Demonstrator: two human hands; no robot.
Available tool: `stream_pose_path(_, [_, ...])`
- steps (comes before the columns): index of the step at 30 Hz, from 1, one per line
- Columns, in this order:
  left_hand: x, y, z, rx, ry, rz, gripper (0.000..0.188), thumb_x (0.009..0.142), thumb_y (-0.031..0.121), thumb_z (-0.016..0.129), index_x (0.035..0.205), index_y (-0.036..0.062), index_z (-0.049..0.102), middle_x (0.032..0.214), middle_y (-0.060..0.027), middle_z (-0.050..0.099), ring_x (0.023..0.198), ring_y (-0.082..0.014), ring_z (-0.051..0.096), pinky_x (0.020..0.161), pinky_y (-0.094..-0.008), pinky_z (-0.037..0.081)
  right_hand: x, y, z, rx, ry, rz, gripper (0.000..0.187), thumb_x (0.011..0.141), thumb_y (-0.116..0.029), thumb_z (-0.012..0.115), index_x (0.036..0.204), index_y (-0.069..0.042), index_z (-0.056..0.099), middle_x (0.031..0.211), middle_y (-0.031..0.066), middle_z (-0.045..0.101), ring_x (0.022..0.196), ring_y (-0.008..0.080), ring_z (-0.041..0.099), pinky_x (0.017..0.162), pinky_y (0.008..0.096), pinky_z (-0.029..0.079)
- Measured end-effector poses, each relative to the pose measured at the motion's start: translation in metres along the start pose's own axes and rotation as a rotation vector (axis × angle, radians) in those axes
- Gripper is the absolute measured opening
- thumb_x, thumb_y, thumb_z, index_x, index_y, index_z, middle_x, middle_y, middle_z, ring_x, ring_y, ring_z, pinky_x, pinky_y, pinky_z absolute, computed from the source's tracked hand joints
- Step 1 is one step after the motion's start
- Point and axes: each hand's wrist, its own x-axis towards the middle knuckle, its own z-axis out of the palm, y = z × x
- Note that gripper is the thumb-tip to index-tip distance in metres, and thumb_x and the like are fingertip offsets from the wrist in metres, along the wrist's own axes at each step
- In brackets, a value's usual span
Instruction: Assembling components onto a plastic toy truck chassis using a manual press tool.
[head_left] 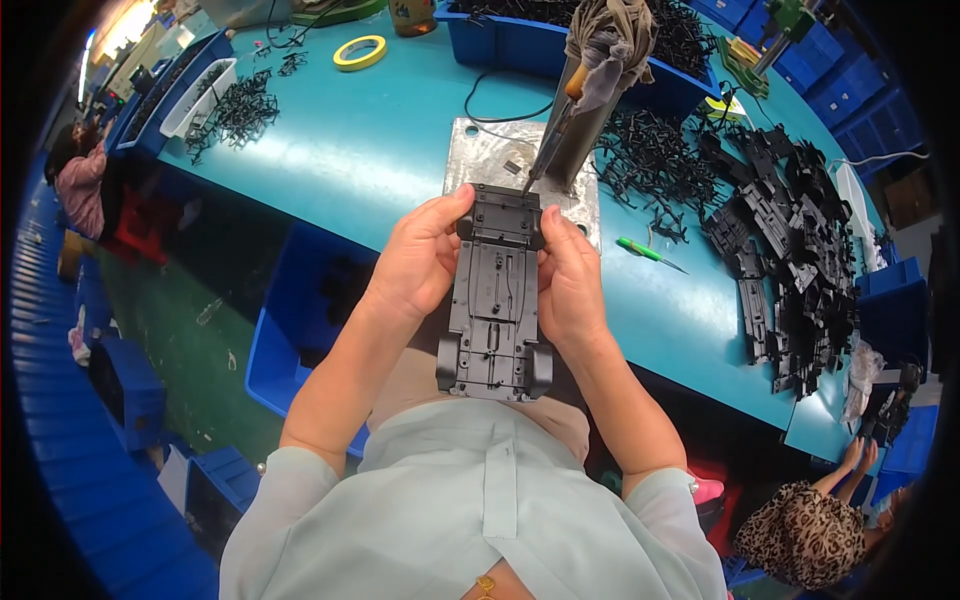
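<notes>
A black plastic toy car chassis (pixel 494 285) is held lengthwise between my two hands, its flat side with holes and ribs facing up. My left hand (pixel 420 255) closes on its left edge, the thumb at the far left corner. My right hand (pixel 572 280) grips the right edge, its thumb by the far right corner. Just beyond the far end, a soldering-iron-like tool (pixel 552 138) with an orange handle slants down. Its thin tip is at the chassis's far right corner; I cannot tell whether they touch. Rag (pixel 612 45) wraps the top of the metal post (pixel 582 140) beside it.
A scuffed metal plate (pixel 480 150) lies under the post. On the teal table (pixel 350 150) are a green-handled pointed tool (pixel 640 250), piled black chassis parts (pixel 775 230), small black pieces (pixel 660 160) and yellow tape (pixel 360 53). Two other people sit at far left and lower right.
</notes>
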Motion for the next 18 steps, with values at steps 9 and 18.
stream_pose_path(9, [-0.001, 0.005, 0.0, -0.031, -0.037, -0.023, 0.028, 0.094, 0.026, 0.055, 0.104, 0.0003, 0.06, 0.095, -0.0105, 0.068, 0.08, -0.0156, 0.067, 0.073, -0.0289, 0.055, 0.003, 0.0, 0.002, -0.023, 0.007, -0.011, 0.031, 0.094, -0.039, 0.056, 0.09, -0.008, 0.059, 0.071, -0.0047, 0.057, 0.058, 0.0012, 0.049, 0.055, 0.0171, 0.041])
stream_pose_path(18, [-0.002, 0.008, 0.004, -0.014, -0.031, -0.016, 0.026, 0.095, 0.026, 0.055, 0.104, 0.0018, 0.06, 0.094, -0.0097, 0.068, 0.08, -0.0147, 0.067, 0.073, -0.0283, 0.055, 0.003, -0.002, 0.005, 0.004, -0.011, -0.011, 0.03, 0.094, -0.038, 0.056, 0.088, -0.009, 0.058, 0.07, -0.0047, 0.057, 0.057, 0.0012, 0.048, 0.055, 0.0175, 0.041])
